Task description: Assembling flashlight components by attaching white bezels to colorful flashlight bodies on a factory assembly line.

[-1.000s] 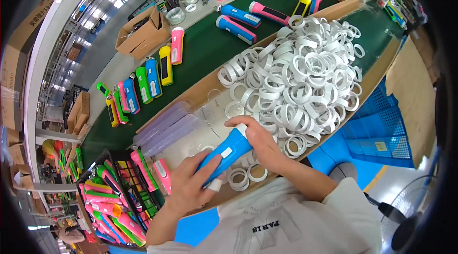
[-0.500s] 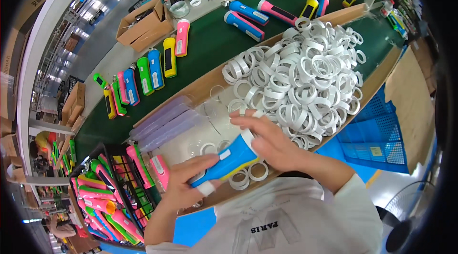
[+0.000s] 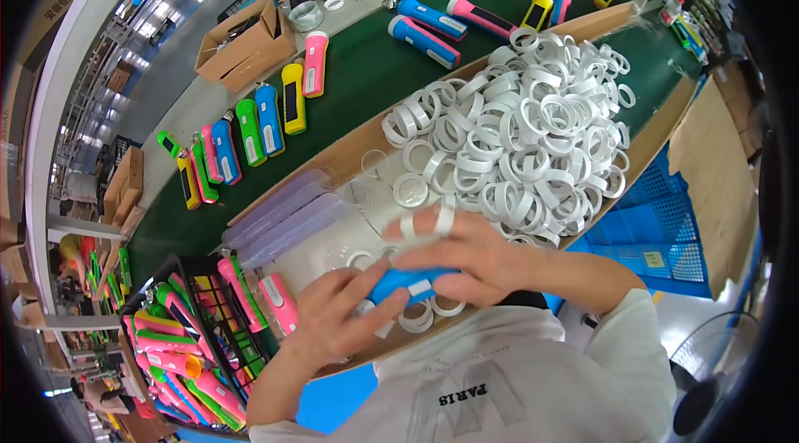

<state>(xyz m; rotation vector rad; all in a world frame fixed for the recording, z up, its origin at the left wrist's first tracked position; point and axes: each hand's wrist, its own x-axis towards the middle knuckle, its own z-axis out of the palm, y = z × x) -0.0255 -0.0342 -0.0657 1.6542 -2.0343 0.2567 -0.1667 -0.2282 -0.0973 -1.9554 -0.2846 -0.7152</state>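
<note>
Between my two hands is a blue flashlight [image 3: 401,283], lying nearly level above the cardboard tray [image 3: 384,128]. My left hand [image 3: 329,318] wraps the end on the left with fingers and thumb. Over the other end lies my right hand [image 3: 487,256], blurred, its fingers curled on the body and hiding the flashlight's head. White bands circle some of its fingers. A big heap of white plastic rings [image 3: 533,126] fills the right of the tray. One white ring [image 3: 410,190] lies just beyond my right fingers, and a few more rings [image 3: 416,320] lie below the flashlight.
Purplish clear plastic stacks [image 3: 279,218] lie in the tray's left part. A black basket [image 3: 218,310] of colourful flashlights stands at left, beside a pink flashlight [image 3: 277,301]. Several flashlights line the green belt [image 3: 349,110] beyond. A blue crate [image 3: 657,226] is at right.
The flashlight has turned more level and its blue side faces up. My right hand has moved in over its head, hiding the white rim seen before. My left hand keeps its hold.
</note>
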